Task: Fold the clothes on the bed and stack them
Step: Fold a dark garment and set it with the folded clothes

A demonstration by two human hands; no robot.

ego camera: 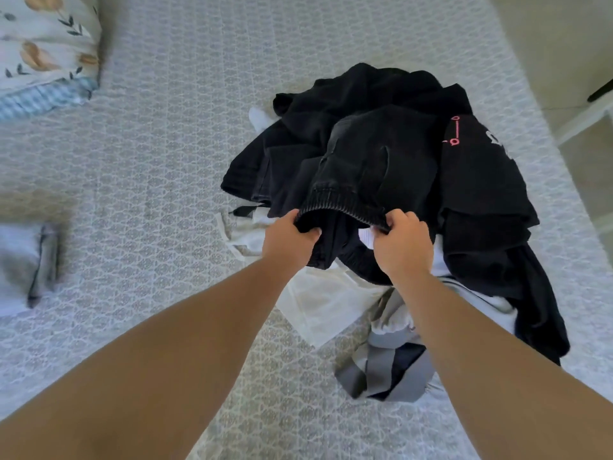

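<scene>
A heap of mostly black clothes point(471, 200) lies on the right half of the bed point(166, 161). On top is a washed-black garment point(361, 161) with a ribbed hem. My left hand point(290, 239) grips that hem at its left end. My right hand point(403, 242) pinches the same hem at its right end, lifting it off the pile. A black piece with pink print point(456, 134) lies to the right. White cloth point(321, 303) and a grey garment point(391, 370) poke out from under the heap, near me.
A folded pale garment point(23, 263) sits at the bed's left edge. A floral pillow point(46, 44) lies in the far left corner. The bed's right edge runs beside a light floor point(564, 44), where a white furniture leg point(583, 117) stands.
</scene>
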